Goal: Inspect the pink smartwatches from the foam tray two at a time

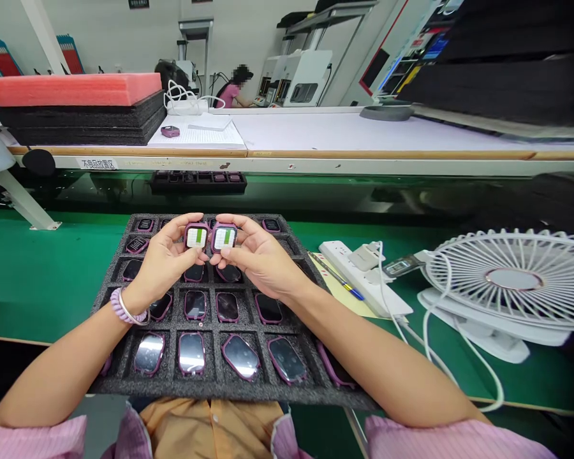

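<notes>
My left hand (165, 258) grips a small purple-framed watch body (196, 236) whose lit screen shows a green bar. My right hand (256, 255) grips a second, matching watch body (224, 237) right beside the first. Both are held side by side above the far half of a black foam tray (172, 376). The tray's pockets hold several more purple watch bodies (192, 352) with dark screens. A lilac coil band circles my left wrist.
A white desk fan (511, 280) lies at the right, with a white power strip (358, 274), cables and a pen beside it. Across a green belt stands a long white bench with foam sheets (76, 108), papers and another watch (170, 131). A person sits far behind.
</notes>
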A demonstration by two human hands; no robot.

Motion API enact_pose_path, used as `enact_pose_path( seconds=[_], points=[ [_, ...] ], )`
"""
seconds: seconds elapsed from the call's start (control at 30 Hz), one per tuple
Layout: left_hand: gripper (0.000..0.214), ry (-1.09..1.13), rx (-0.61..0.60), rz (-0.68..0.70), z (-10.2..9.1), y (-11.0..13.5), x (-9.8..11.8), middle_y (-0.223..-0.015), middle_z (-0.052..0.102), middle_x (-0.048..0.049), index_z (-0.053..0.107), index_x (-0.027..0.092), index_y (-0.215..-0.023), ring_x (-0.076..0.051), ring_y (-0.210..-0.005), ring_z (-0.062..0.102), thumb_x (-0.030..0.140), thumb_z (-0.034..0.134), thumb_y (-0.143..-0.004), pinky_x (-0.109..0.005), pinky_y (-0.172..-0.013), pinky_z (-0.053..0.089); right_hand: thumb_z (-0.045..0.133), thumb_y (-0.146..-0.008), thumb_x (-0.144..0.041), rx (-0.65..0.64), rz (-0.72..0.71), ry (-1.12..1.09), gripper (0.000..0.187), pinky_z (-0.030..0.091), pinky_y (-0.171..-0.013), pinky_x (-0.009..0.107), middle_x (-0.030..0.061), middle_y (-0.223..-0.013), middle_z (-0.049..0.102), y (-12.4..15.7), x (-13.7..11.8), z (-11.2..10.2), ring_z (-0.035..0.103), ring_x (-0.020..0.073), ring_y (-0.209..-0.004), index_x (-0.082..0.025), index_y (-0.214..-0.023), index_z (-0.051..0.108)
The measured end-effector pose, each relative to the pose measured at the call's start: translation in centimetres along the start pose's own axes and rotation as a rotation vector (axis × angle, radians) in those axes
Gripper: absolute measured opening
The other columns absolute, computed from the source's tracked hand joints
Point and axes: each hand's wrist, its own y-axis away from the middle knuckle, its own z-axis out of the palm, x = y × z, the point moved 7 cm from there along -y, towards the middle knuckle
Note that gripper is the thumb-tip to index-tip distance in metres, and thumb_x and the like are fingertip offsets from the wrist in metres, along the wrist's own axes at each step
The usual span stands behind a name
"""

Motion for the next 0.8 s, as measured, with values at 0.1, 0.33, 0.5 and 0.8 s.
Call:
enact_pose_path(
  seconds=[0.1,0.33,0.5,0.8],
  points=[
    [0.049,-0.028,0.011,-0.01,-0.06,0.07,0.08,-0.107,0.071,-0.0028,0.064,0.018,-0.123,-0.008,-0.068,0.071,0.017,0.08,-0.077,-0.017,-0.064,0.062,0.086,-0.079,-0.02,0.005,0.021,-0.032,0.051,0.061,-0.065,0.021,-0.001,-0.094,0.072,-0.02,0.23,-0.02,0.074,0.0129,-0.072,-0.022,-0.122,0.061],
    [0.031,-0.107,0.037,-0.006,-0.34,0.11,0.47,-0.098,0.069,-0.0011,0.066,0.017,-0.109,-0.006,-0.061,0.065,0.033,0.079,-0.086,-0.016,-0.055,0.055,0.086,-0.088,-0.037,0.005,0.091,-0.113,0.048,0.063,-0.064,0.024,0.0003,-0.093,0.073,-0.1,0.98,-0.24,0.075,0.0154,-0.071,-0.022,-0.126,0.062],
    [0.041,-0.079,0.035,0.006,-0.27,0.0,0.32,-0.104,0.069,-0.0021,0.064,0.018,-0.118,-0.006,-0.067,0.065,0.02,0.079,-0.081,-0.015,-0.059,0.057,0.086,-0.082,-0.021,-0.005,0.086,-0.096,0.061,0.066,-0.079,0.028,0.0016,-0.109,0.074,0.05,0.82,-0.25,0.077,0.0158,-0.082,-0.025,-0.136,0.058],
    [0.053,-0.012,0.025,0.023,-0.17,-0.11,0.01,-0.105,0.069,-0.0024,0.063,0.018,-0.122,-0.008,-0.076,0.065,0.011,0.08,-0.071,-0.014,-0.064,0.058,0.084,-0.074,-0.011,-0.006,0.068,-0.091,0.069,0.067,-0.083,0.028,0.0,-0.111,0.073,0.06,0.48,-0.24,0.078,0.0153,-0.084,-0.026,-0.135,0.056]
  ],
)
